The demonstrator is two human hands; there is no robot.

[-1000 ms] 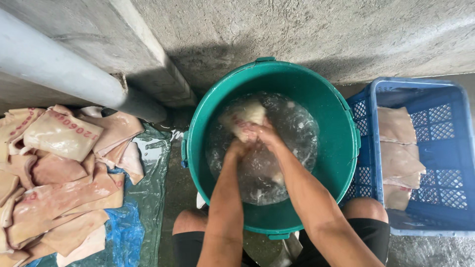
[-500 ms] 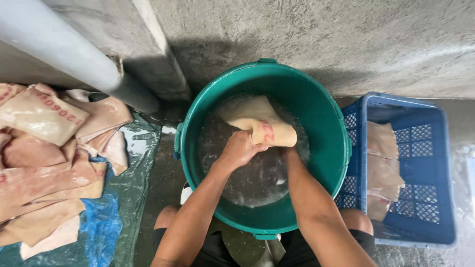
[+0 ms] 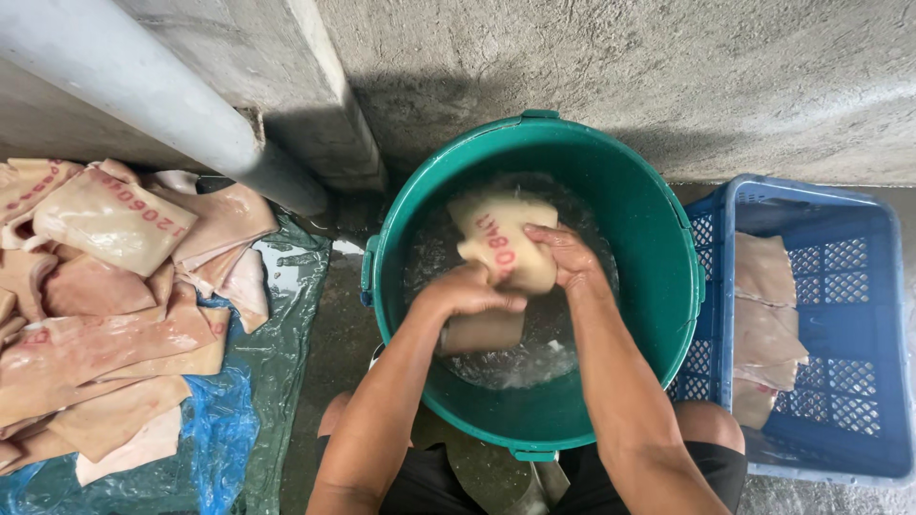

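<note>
Gripping a pale slab (image 3: 501, 243) of pork skin over the water, both hands are in the green tub (image 3: 658, 315); the right hand (image 3: 568, 257) is closed on the slab's right edge, fingers curled over its face; the left hand (image 3: 468, 291) is clenched on the lower left part, knuckles up; the slab sits half out of the foamy water (image 3: 534, 358), its lower end dipping under, red stamped marks showing on the top side; tub stands on wet concrete, close against a grey wall (image 3: 620, 67); knees and black shorts (image 3: 429, 486) show just below the tub's rim. Right of the tub, touching it, a blue crate (image 3: 859, 420) holds a few more pale pieces (image 3: 763, 305) laid flat. Left of the tub, well apart, a heap (image 3: 105, 286) of the same skins lies on a blue and clear plastic sheet (image 3: 224, 429); a grey pipe (image 3: 153, 95) slants down along the wall above that heap.
</note>
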